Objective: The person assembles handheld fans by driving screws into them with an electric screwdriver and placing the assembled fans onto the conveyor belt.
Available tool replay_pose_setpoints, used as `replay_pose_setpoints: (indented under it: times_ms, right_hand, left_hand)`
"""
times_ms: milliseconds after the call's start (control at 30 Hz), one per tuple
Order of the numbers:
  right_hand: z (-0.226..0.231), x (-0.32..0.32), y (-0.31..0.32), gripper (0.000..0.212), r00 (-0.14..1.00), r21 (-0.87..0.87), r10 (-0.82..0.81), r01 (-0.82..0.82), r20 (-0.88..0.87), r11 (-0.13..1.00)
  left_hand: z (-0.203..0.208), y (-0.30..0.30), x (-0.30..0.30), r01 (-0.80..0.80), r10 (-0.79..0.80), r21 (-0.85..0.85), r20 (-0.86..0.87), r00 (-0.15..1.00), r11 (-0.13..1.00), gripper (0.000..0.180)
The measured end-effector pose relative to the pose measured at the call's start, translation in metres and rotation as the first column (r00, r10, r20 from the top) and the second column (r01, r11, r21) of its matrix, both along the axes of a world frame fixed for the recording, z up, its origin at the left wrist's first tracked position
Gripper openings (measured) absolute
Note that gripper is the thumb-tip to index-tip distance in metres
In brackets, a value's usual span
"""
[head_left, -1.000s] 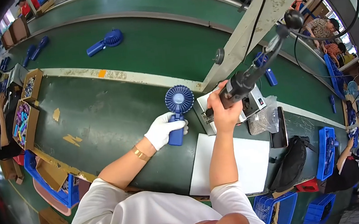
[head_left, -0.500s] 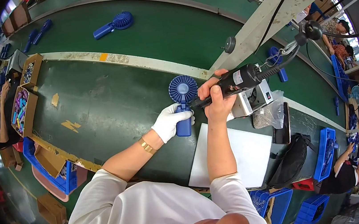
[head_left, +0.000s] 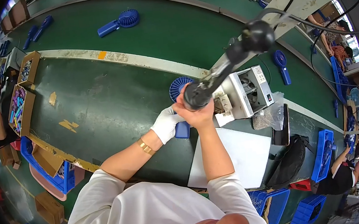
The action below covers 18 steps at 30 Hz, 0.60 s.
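A blue handheld fan (head_left: 183, 131) lies on the green bench in front of me, its round grille pointing away. My left hand (head_left: 166, 125), in a white glove, is closed round the fan's handle. My right hand (head_left: 197, 115) is bare and wraps round a black electric screwdriver (head_left: 196, 95) hanging from a cable. The screwdriver stands nearly upright over the fan, its top end toward the camera. Its tip and the middle of the fan are hidden behind the tool and my right hand.
A white box-shaped device (head_left: 240, 97) stands right of the fan, with a clear plastic bag (head_left: 274, 116) beside it. A white sheet (head_left: 239, 158) lies nearer me. On the belt beyond rest other blue fans (head_left: 127, 18). Cardboard boxes of small parts (head_left: 19, 111) sit left; a pale post rises right.
My right hand has swung the screwdriver leftward, from a slant beside the fan to nearly upright over it. The left hand still holds the fan. Fans on the belt have shifted slightly right.
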State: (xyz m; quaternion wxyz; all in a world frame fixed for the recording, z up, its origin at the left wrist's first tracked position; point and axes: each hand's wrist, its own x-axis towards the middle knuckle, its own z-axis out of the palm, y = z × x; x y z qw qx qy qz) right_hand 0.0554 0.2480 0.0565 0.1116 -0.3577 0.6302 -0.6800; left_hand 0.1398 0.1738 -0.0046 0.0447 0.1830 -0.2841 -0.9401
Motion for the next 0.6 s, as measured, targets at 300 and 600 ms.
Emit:
replay_pose_setpoints:
  times_ms: [300, 600]
  right_hand:
    - [0.007, 0.0, 0.007, 0.054, 0.998, -0.053, -0.051, 0.053, 0.034, 0.997]
    - [0.052, -0.02, 0.03, 0.03, 0.939, -0.282, -0.324, 0.343, 0.112, 0.896]
  left_hand:
    - [0.008, 0.001, 0.001, 0.044, -0.044, -0.003, 0.028, 0.999, 0.999, 0.027]
    - [0.033, 0.009, 0.011, 0.182, -0.17, -0.115, 0.103, 0.98, 0.977, 0.043]
